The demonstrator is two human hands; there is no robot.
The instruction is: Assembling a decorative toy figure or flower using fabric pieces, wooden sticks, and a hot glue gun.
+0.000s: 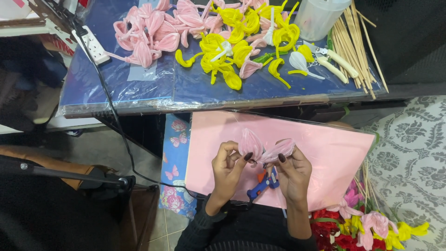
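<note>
A pink board [320,153] lies across my lap below the blue table [139,88]. My left hand [227,167] pinches 1 pink petal [250,142]; my right hand [293,169] pinches another [278,149], touching it. A glue gun [262,183] sits at 6 o'clock.

Pale pink petals [265,146] — pink board [325,153], blue-orange glue gun [262,183], navy table [139,88].

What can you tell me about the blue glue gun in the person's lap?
The glue gun is blue plastic with an orange tip near the top. It lies tilted on the pink sheet, nozzle pointing up and to the right, between the left hand and the right hand. The hands partly hide it; neither clearly grips it.
</note>
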